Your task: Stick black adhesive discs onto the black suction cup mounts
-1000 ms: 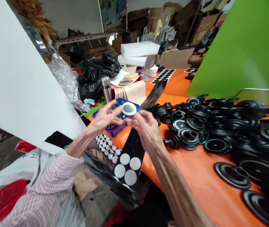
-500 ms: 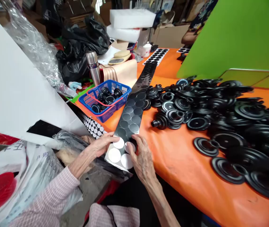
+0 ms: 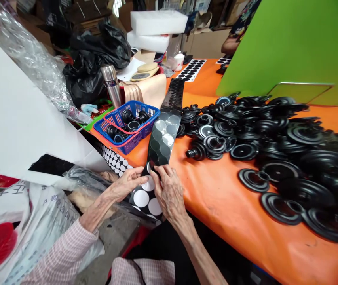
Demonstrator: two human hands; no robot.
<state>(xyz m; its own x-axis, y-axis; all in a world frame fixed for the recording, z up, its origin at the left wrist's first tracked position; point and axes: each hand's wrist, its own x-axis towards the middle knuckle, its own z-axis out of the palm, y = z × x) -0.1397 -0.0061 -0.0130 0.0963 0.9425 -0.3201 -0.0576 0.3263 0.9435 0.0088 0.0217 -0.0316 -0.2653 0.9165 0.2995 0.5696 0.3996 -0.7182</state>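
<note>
A long strip of round black stickers [image 3: 160, 147] runs over the table edge toward me, bowed upward in front of my fingers. Its near end shows white circles [image 3: 141, 198] on black. My left hand [image 3: 129, 183] pinches the strip's left side, thumb lying over a white circle. From the right, my right hand [image 3: 169, 192] has its fingers curled and closed on the strip at the fold, where a dark edge is raised over a white circle. Its fingertips are partly hidden. Beyond the left hand stands a blue basket [image 3: 126, 147] holding several black rubber-looking parts.
A large heap of black disc-shaped parts with stems [image 3: 246, 130] covers the right of the orange table [image 3: 210, 190]. A steel flask [image 3: 111, 86] stands behind the basket. White board [image 3: 23, 107] rises at left, a green panel [image 3: 299, 47] at right. Another person's arm [image 3: 230, 45] shows at the back.
My right hand has moved slightly up and left, closer to my left hand, its fingers curling more. The strip now bows upward; black surrounds the white circles at its near end. The view has shifted slightly.
</note>
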